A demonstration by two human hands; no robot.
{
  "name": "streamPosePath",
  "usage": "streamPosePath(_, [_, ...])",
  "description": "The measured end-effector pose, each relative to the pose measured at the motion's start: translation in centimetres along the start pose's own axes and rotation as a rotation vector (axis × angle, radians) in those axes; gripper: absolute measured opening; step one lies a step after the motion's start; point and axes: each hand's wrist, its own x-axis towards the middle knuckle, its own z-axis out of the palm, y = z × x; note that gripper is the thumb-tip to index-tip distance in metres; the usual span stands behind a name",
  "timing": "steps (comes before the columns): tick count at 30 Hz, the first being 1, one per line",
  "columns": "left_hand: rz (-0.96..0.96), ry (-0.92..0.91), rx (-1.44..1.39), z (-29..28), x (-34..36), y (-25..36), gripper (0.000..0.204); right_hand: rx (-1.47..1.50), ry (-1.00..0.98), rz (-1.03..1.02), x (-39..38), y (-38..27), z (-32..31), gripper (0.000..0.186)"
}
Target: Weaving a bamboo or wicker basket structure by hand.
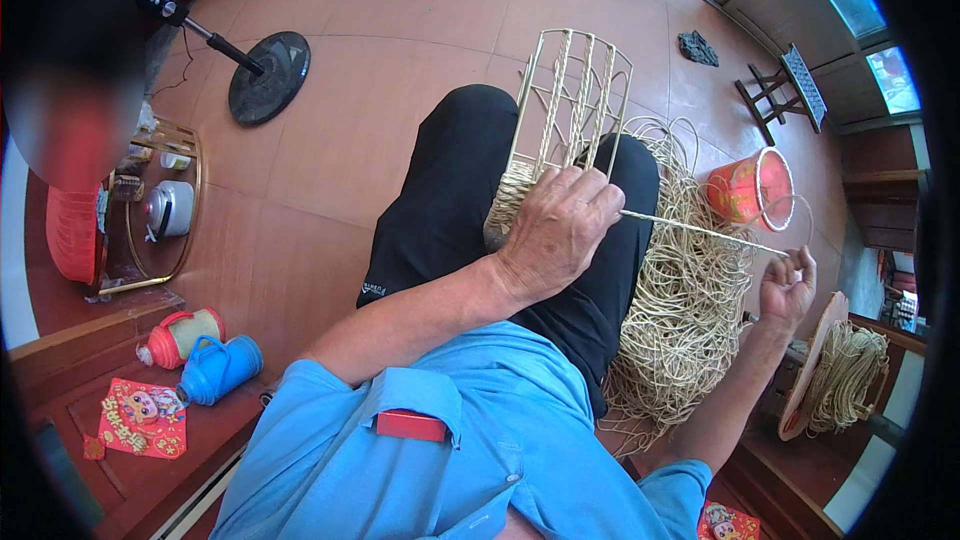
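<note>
A wire basket frame [583, 100] with straw-coloured cord wrapped along its bars rests across my thighs. Close rows of woven cord [512, 190] cover its near end. My left hand [560, 225] is closed over the frame where the weaving meets the bare bars; its fingertips are partly hidden. From under it a twisted cord [700, 230] runs taut to the right. Out to that side, my right hand [787, 285] pinches this cord between its fingers. A loose loop of cord curves up above the right hand.
A big heap of loose cord [685, 315] lies by my right leg, beside a red bucket [735, 190]. Further right stands a cord-wound reel [845, 375]. A fan base [268, 78], a low rack [195, 210], and red and blue flasks [222, 368] are left. A folding stool [785, 90] stands far right.
</note>
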Motion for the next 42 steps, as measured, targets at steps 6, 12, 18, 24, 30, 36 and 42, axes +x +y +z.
streamPosePath(6, [-0.269,0.042,-0.195,-3.2,0.9,-0.5,0.012,-0.852,0.144,-0.203,-4.1,6.2,7.7,0.037])
streamPosePath(12, [-0.435,-0.051,-0.206,-4.4,1.6,-1.0,0.013,-1.138,-0.347,-0.332,-12.3,21.7,14.1,0.022])
streamPosePath(18, [-0.431,-0.099,-0.129,-4.6,2.1,-1.8,0.014,-1.274,-0.459,-0.63,-15.3,27.4,17.0,0.025])
streamPosePath(24, [-0.421,-0.127,-0.14,-4.5,3.4,-2.4,0.016,-1.312,-0.499,-0.795,-14.6,28.1,16.8,0.029])
streamPosePath(30, [-0.263,-0.107,-0.01,-3.1,6.5,-3.5,0.019,-1.375,-0.539,-0.887,-14.6,28.3,16.6,0.034])
streamPosePath(36, [-0.147,-0.109,0.256,-1.7,7.6,-4.1,0.015,-1.415,-0.529,-0.894,-14.6,28.4,16.6,0.033])
streamPosePath(42, [-0.285,-0.276,0.446,-0.6,8.0,-2.5,0.018,-1.426,-0.535,-0.878,-14.6,28.5,16.6,0.033])
